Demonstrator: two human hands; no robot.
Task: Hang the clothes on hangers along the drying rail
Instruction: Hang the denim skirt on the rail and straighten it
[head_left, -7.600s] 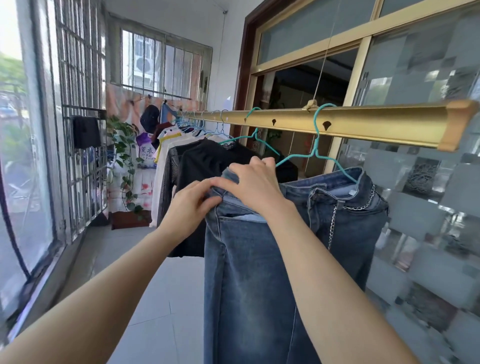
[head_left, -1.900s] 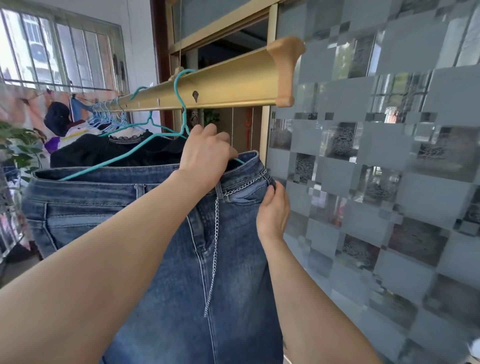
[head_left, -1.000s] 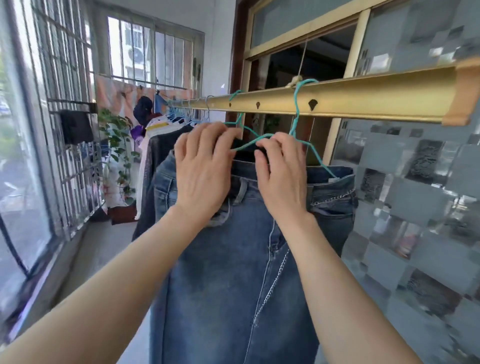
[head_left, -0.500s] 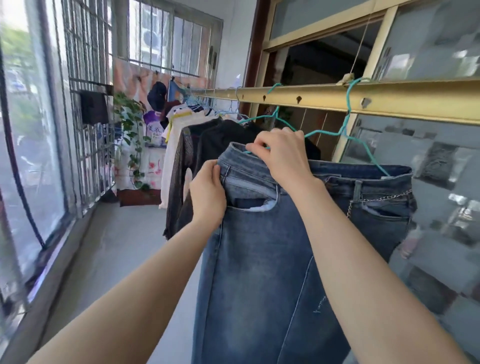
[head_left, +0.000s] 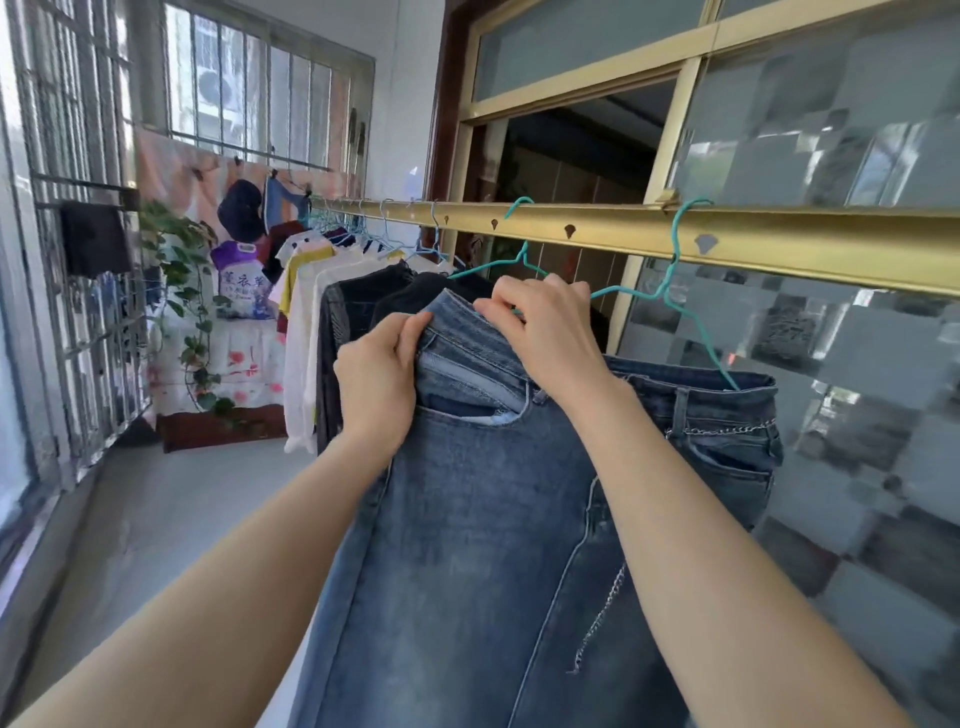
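Far left of left hand (head_left: 379, 387): trailing plant (head_left: 188, 291) seen beside barred window. Just left of left hand: white shirt (head_left: 304, 343), dark garments (head_left: 363, 301) hung in row. Left hand: fingers curled, jeans (head_left: 493, 530) waistband corner pinched between thumb and fingers. Right hand (head_left: 550, 340): fingers curled over waistband top, close beside left hand. Jeans draped below both hands. Right of right hand: teal hanger (head_left: 697, 335) hooked over gold rail (head_left: 810, 247), far end tucked inside waistband.

- The jeans (head_left: 467, 545) hang on a hanger (head_left: 670, 291) hooked over the rail (head_left: 779, 244).
- The left hand (head_left: 376, 384) and right hand (head_left: 550, 332) meet at the waistband's left end.
- The other garments (head_left: 332, 312) hang behind, farther along the rail.
- A plant (head_left: 192, 291) stands left of them.
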